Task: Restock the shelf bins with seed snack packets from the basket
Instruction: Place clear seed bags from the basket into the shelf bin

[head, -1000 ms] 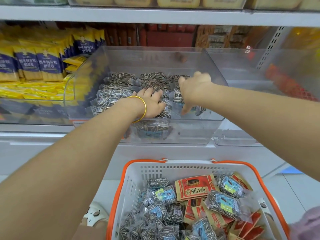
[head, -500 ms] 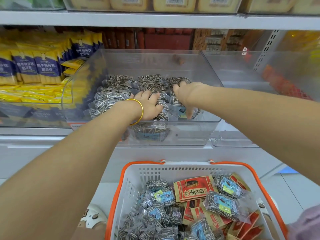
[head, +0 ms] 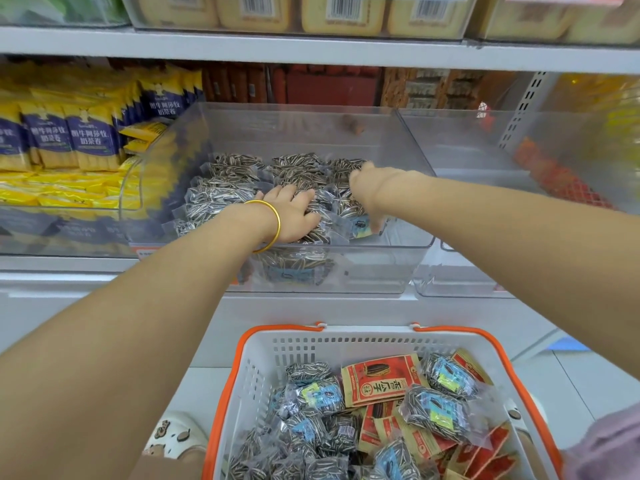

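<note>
White shelf (head: 52, 282) carries a clear, rigid plastic bin (head: 381, 268). Crinkly film seed packets (head: 228, 199) lie heaped inside it; left hand (head: 294, 216) rests flat on them, fingers spread; right hand (head: 372, 188) beside, blurred, grip unreadable. Perforated orange-rimmed basket (head: 346, 348) below bin.

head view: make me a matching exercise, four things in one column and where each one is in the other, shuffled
Things
1 gold bangle
2 red packet
3 yellow and blue packets
4 right hand

Places
a in the white basket
b reaching into the clear middle bin
c on the left wrist
d in the left bin

Pairs: 1-c, 2-a, 3-d, 4-b
</note>
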A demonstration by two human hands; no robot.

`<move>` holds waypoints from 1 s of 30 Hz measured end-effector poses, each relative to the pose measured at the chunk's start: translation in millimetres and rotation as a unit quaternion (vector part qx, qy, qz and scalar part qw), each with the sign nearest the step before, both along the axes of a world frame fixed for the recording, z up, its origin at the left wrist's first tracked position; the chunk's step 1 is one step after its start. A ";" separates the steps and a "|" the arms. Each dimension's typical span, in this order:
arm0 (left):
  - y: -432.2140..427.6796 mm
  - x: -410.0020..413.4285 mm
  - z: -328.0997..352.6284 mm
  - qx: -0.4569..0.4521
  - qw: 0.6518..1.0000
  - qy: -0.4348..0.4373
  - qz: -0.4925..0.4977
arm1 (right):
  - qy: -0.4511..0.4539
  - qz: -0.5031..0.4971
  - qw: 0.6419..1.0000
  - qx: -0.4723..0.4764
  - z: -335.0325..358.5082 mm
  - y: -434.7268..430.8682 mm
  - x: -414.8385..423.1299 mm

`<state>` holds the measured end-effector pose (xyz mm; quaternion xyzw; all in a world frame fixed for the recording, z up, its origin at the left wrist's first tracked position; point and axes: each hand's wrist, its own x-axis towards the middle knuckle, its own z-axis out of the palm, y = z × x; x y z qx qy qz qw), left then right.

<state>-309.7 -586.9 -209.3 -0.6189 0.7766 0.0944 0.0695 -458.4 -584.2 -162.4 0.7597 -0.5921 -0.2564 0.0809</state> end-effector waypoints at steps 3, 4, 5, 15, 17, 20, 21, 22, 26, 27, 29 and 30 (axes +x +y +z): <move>-5.3 2.0 7.4 0.014 1.000 -0.004 -0.013 | -0.016 0.017 0.999 -0.024 14.8 12.2 -0.7; -5.2 2.3 13.3 0.011 1.000 -0.002 -0.021 | -0.045 0.021 0.998 -0.033 18.2 16.0 -3.6; -3.0 2.5 20.9 -0.003 0.999 0.013 -0.031 | -0.084 0.030 0.995 -0.047 21.4 19.2 -7.6; 181.8 1.6 -6.9 -0.041 0.902 0.414 -0.114 | -0.356 -0.012 0.930 0.086 -40.7 170.2 -75.3; 186.0 -5.7 -48.9 0.036 0.944 0.312 -0.106 | -0.280 -0.080 0.943 0.162 -100.2 153.6 -103.4; 176.0 -14.1 -93.5 0.104 0.972 0.165 -0.128 | -0.169 -0.149 0.949 0.221 -177.8 137.3 -139.9; 172.2 -16.2 -103.5 0.110 0.975 0.141 -0.131 | -0.150 -0.157 0.946 0.240 -199.0 137.1 -149.7; 168.9 -18.4 -111.7 0.115 0.976 0.127 -0.132 | -0.143 -0.164 0.941 0.259 -217.1 138.6 -157.2; 159.8 -29.4 -131.1 0.129 0.978 0.101 -0.129 | -0.108 -0.151 0.945 0.271 -257.4 149.2 -165.7; 157.7 -32.2 -134.7 0.131 0.978 0.098 -0.127 | -0.098 -0.138 0.951 0.258 -261.9 151.5 -163.7; 154.9 -38.6 -140.5 0.136 0.978 0.103 -0.121 | -0.092 -0.112 0.960 0.238 -269.3 152.6 -161.6; 154.2 -42.1 -142.6 0.141 0.977 0.106 -0.120 | -0.100 -0.107 0.961 0.236 -270.8 152.6 -161.1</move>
